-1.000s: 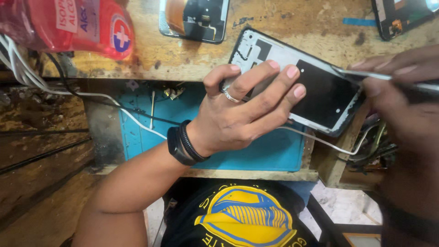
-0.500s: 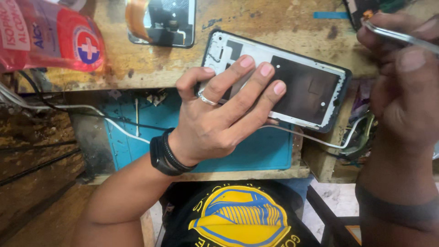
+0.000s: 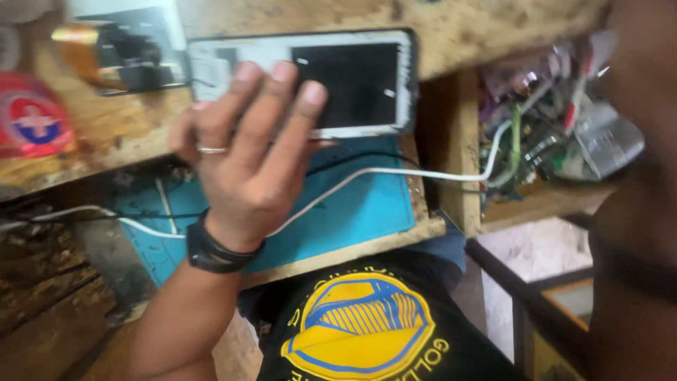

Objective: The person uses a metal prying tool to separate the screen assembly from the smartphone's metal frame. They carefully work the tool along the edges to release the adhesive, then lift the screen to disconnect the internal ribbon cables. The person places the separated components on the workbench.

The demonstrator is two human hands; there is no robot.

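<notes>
My left hand (image 3: 247,162), with a ring and a black wristband, lies over an opened phone (image 3: 352,85) that has a pale frame and a dark panel. The fingers press on the phone's left half at the front edge of the wooden bench (image 3: 493,28). Whether the thumb is under the phone's edge is blurred. Of my right arm only the dark, blurred forearm (image 3: 635,212) shows along the right edge; the hand itself is out of view.
Another opened phone part (image 3: 120,49) lies at the back left, beside a red pouch (image 3: 32,123). Under the bench edge is a blue mat (image 3: 352,212) crossed by a white cable (image 3: 395,173). A side shelf (image 3: 557,134) holds tangled wires and tools.
The view has swung right and closer. My right hand with the thin metal tool has left the view. My left hand stays on the phone, fingers now pointing up.
</notes>
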